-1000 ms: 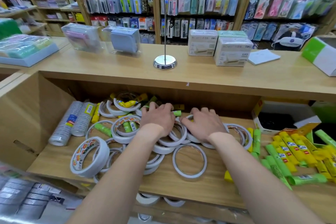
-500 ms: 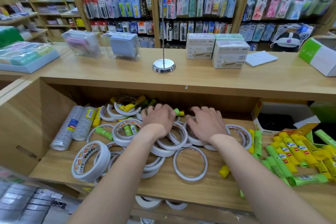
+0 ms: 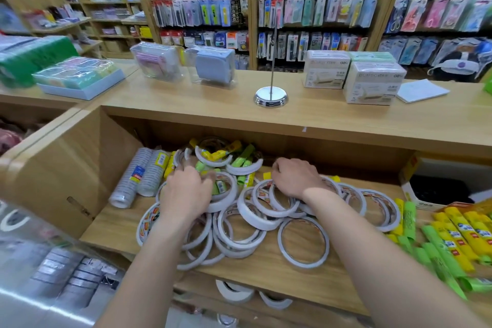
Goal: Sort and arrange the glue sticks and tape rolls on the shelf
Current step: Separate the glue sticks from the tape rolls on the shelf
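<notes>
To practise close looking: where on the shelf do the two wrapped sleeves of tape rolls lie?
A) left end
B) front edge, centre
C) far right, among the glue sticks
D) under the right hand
A: the wrapped sleeves lie at the left end of the shelf, left of the left hand, while the glue sticks lie at the right.

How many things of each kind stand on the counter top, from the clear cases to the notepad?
Clear cases: 2
Metal stand: 1
White boxes: 2
Pale green box: 1
Notepad: 1
Total: 7
</notes>
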The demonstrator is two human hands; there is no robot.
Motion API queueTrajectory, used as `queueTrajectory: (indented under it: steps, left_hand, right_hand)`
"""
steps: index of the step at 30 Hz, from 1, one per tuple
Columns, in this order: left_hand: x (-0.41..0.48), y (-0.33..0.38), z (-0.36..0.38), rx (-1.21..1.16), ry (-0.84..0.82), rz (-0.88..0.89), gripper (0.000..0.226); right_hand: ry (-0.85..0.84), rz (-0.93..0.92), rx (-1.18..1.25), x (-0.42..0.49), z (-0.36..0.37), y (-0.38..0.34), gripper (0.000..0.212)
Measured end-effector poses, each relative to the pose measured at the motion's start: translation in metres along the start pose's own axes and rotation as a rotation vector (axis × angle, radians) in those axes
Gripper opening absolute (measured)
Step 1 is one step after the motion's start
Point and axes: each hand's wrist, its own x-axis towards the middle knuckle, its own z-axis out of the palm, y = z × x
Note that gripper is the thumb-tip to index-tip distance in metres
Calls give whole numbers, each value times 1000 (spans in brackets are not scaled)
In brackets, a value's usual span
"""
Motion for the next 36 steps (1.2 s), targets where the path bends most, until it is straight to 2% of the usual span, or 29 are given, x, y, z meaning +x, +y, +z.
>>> queueTrajectory:
  steps: [2, 3, 7, 9, 12, 14, 15, 17, 18, 21, 24, 27, 28, 30, 33, 36]
  left_hand:
    - [-7, -4, -5, 41, -111, -4, 95]
    - [-11, -6, -7, 67, -145, 21, 107]
    - [-19, -7, -13, 94, -194, 124, 120]
    - [-19, -9, -13, 76, -213, 152, 119]
    - [-21, -10, -9, 51, -173, 173, 114]
    - [-22, -8, -4, 11, -136, 192, 107]
    - [-22, -6, -1, -19, -134, 201, 104]
    - [-21, -4, 3, -62, -137, 229, 92]
    - [-20, -4, 4, -80, -133, 242, 82]
    - [-14, -10, 2, -264, -142, 231, 40]
    - [-11, -18, -4, -490, -106, 189, 20]
    - [-7, -24, -9, -562, 34, 115, 15]
    - [-6, -26, -10, -558, 66, 85, 17]
    - [-3, -31, -9, -532, 108, 57, 21]
    - [0, -37, -7, -434, 101, 59, 19]
    - [3, -37, -5, -313, 32, 39, 20]
  right_hand:
    - [-15, 2, -10, 1, 0, 2, 37]
    - [-12, 2, -14, 1, 1, 4, 39]
    - [88, -6, -36, -5, 3, 6, 44]
    - [211, 1, -85, -12, 0, 0, 46]
    - [356, -64, 26, -30, -4, -13, 41]
    - [281, -136, 221, -47, -3, -24, 39]
    - [206, -154, 243, -54, 0, -29, 45]
    - [129, -189, 162, -62, 6, -36, 62]
    - [127, -209, 140, -63, 8, -37, 62]
    - [90, -259, 196, -65, 8, -39, 44]
    - [40, -310, 155, -66, 11, -41, 30]
    - [180, -379, 83, -67, 15, -40, 9]
    - [236, -405, 52, -69, 16, -39, 9]
    - [346, -421, -3, -73, 17, -34, 22]
    - [500, -330, -76, -76, 18, -18, 30]
    - [477, -125, -176, -75, 13, -9, 25]
